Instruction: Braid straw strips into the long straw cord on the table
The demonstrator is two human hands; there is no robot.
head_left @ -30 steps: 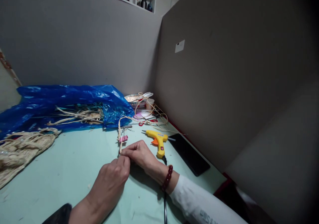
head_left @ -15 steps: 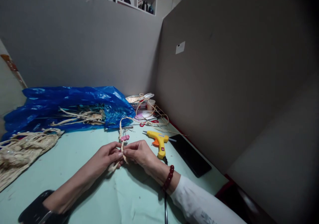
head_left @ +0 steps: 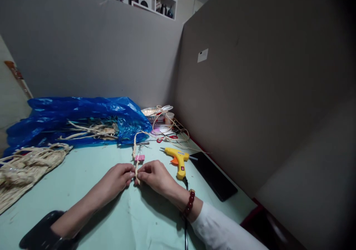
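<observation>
Between my two hands runs a pale braided fibre cord (head_left: 137,167), its short end pointing down toward me. My left hand (head_left: 121,175) pinches it from the left, thumb and fingers together. From the other side, my right hand (head_left: 155,174) pinches the same end with thumb and forefinger. Just beyond my fingertips a pink binder clip (head_left: 139,157) grips the cord, which goes on upward past it toward the back of the table. Parts of the fingers are hidden behind the cord and each other.
A yellow glue gun (head_left: 179,161) lies to the right, beside a black flat slab (head_left: 215,176). Red-handled scissors (head_left: 167,138) and loose cord lie further back. A blue plastic bag (head_left: 83,105) of fibres and a woven piece (head_left: 30,168) occupy the left.
A loose pale strand under my left hand no longer shows. Both hands have moved slightly down and still pinch the cord; the view has shifted a little.
</observation>
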